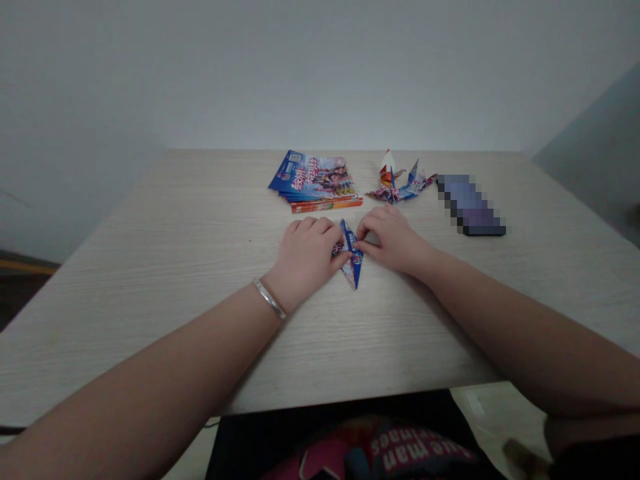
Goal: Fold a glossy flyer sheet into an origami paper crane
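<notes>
A small piece of folded printed paper (356, 261), blue and white and shaped like a narrow diamond, lies on the table between my two hands. My left hand (313, 248) grips its left side, thumb on top and fingers curled over the edge, hiding part of the print. From the right, my right hand (391, 237) pinches the upper right edge between thumb and fingertips. The paper's lower point faces me and its upper point faces the wall. A silver bracelet (270, 298) circles my left wrist.
Beyond my hands a fanned stack of printed leaflets (320, 179) lies on the pale wooden table (190, 267). Right of it sit folded paper cranes (400, 187), close to my right hand. A phone (473, 205) lies farther right. A wall (340, 73) borders the table's back.
</notes>
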Demonstrator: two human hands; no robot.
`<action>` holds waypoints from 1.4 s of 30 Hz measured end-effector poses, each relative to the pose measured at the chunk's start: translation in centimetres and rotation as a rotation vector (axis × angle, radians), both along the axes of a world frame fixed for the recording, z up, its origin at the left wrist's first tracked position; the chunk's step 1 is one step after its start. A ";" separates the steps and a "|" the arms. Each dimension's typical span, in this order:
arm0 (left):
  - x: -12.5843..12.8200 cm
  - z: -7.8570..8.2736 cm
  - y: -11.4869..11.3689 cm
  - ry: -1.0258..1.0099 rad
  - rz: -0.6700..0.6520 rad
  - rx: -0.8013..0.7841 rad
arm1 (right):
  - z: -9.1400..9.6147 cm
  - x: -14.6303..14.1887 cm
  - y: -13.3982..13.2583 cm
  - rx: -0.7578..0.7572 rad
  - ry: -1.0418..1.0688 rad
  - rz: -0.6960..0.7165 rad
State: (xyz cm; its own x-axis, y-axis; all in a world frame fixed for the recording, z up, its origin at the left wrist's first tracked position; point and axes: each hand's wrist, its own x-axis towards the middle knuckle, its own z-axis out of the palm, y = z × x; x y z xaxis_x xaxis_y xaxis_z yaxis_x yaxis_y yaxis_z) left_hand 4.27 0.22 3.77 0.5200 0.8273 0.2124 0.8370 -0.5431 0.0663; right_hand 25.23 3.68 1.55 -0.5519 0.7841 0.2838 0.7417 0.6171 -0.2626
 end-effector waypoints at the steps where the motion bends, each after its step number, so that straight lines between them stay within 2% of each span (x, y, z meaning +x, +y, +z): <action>1: 0.0 0.0 0.0 0.000 -0.001 -0.003 | -0.1 0.2 0.2 -0.020 0.032 0.018; 7: 0.1 0.2 -0.3 -0.005 -0.024 -0.017 | -0.7 0.7 0.6 -0.047 0.121 0.072; 12: 0.2 0.1 -0.6 -0.001 -0.002 -0.018 | -0.5 0.3 0.0 0.019 0.041 0.154; 17: 0.1 0.3 -0.5 -0.082 -0.068 -0.026 | 0.0 -0.2 -1.0 0.099 -0.075 0.042; 23: -0.2 0.8 -0.5 0.021 -0.174 -0.093 | 1.1 -0.1 -1.6 0.179 -0.165 -0.048; 26: -0.7 0.5 0.0 0.050 -0.232 -0.070 | 1.3 0.3 -1.7 0.217 -0.159 -0.020; 31: -1.2 -0.6 0.7 0.097 -0.215 0.004 | 0.3 0.5 -1.7 0.162 -0.164 0.156; 36: -1.0 -1.6 -0.3 0.109 -0.143 -0.066 | -0.1 0.1 -1.6 0.083 -0.191 0.122; 42: -1.1 -2.0 -0.5 0.128 -0.145 -0.116 | 0.7 -0.2 -2.2 0.097 -0.299 0.064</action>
